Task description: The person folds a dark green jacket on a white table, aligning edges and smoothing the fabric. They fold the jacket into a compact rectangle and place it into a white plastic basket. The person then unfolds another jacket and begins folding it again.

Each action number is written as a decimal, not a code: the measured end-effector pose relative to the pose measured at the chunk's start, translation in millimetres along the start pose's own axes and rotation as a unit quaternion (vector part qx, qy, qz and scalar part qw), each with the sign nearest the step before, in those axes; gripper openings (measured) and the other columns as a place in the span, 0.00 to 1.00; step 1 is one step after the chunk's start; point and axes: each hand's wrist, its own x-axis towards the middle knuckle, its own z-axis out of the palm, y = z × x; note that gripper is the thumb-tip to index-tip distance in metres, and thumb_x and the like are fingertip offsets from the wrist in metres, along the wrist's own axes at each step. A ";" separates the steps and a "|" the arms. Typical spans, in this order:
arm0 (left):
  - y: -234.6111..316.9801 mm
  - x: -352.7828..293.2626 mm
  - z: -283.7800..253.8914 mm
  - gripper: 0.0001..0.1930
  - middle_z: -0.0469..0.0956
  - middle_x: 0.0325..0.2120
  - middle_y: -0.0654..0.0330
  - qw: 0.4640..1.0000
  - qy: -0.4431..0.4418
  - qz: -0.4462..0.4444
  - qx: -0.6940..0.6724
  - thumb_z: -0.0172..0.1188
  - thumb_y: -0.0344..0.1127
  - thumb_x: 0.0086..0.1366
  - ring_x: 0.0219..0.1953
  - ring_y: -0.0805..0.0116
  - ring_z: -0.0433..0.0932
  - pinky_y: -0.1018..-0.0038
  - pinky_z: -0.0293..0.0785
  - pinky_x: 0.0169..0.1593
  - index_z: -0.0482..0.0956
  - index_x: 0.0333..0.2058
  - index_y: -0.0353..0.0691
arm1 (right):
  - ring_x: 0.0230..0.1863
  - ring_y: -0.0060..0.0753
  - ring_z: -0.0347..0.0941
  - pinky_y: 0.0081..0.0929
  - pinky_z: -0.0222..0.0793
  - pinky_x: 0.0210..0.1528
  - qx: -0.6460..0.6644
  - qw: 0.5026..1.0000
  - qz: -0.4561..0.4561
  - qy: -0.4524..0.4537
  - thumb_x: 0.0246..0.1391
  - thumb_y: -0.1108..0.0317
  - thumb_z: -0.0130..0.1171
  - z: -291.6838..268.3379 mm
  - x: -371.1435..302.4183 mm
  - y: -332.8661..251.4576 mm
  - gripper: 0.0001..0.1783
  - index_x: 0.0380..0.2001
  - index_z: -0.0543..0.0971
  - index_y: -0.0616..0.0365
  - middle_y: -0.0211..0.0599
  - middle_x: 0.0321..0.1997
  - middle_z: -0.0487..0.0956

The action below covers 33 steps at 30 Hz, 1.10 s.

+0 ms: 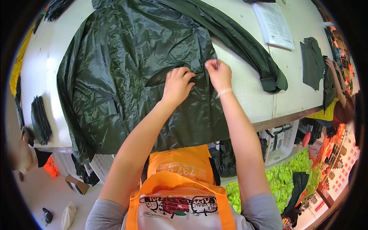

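A shiny dark green rain jacket (134,50) lies spread on the white table, its front facing up and one sleeve stretched out to the right. My left hand (178,85) is on the jacket beside a pocket flap, fingers bent and closed on the fabric. A dark gap in the cloth shows just left of that hand. At the jacket's right edge my right hand (219,76) is closed, with a pale band at its wrist. Between its fingertips is something thin and dark, blurred and too small to name. A second pocket flap (101,111) lies at the lower left.
The table (245,65) carries a printed white sheet (274,25), a folded dark green piece (312,63) and a dark stack (41,119) at the left. Crates (281,142) and bright yellow-green cloth (287,172) sit below. Other people work at both sides.
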 end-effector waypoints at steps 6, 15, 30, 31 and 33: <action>-11.5 0.7 5.9 0.13 0.72 0.38 0.64 0.997 0.002 -0.032 -0.063 0.68 0.33 0.47 0.45 0.61 0.69 0.65 0.64 0.48 0.80 0.34 0.46 | 0.30 0.43 0.75 0.34 0.70 0.33 -0.214 0.975 -0.042 0.034 0.45 0.64 0.66 5.8 -65.0 1.5 0.13 0.29 0.76 0.62 0.43 0.29 0.76; 0.2 4.1 23.2 0.09 0.72 0.35 0.67 0.998 0.058 -0.011 -0.031 0.65 0.32 0.48 0.42 0.64 0.70 0.64 0.60 0.47 0.81 0.31 0.48 | 0.24 0.30 0.72 0.26 0.68 0.31 -0.065 0.997 0.040 0.017 0.49 0.72 0.63 -3.5 -58.9 13.8 0.08 0.27 0.75 0.66 0.41 0.25 0.77; -9.4 16.3 26.1 0.02 0.80 0.27 0.65 0.986 0.029 -0.026 -0.160 0.64 0.32 0.53 0.32 0.65 0.77 0.70 0.66 0.37 0.82 0.26 0.43 | 0.37 0.43 0.74 0.36 0.70 0.36 -0.230 0.966 -0.113 0.045 0.57 0.65 0.56 -17.3 -80.9 3.8 0.13 0.42 0.70 0.59 0.41 0.40 0.74; -11.2 17.8 26.5 0.02 0.81 0.27 0.64 0.986 0.032 -0.022 -0.164 0.63 0.31 0.53 0.31 0.64 0.78 0.70 0.68 0.36 0.82 0.26 0.41 | 0.38 0.47 0.73 0.38 0.70 0.36 -0.272 0.957 -0.102 0.015 0.57 0.64 0.56 -19.5 -82.5 2.5 0.14 0.42 0.69 0.58 0.43 0.41 0.73; -12.0 18.9 28.4 0.03 0.81 0.25 0.61 0.983 0.035 -0.017 -0.180 0.63 0.30 0.53 0.28 0.63 0.78 0.70 0.71 0.33 0.82 0.26 0.39 | 0.36 0.48 0.72 0.39 0.69 0.34 -0.285 0.950 -0.126 0.017 0.54 0.65 0.58 -16.3 -82.2 -3.0 0.11 0.37 0.71 0.58 0.42 0.37 0.73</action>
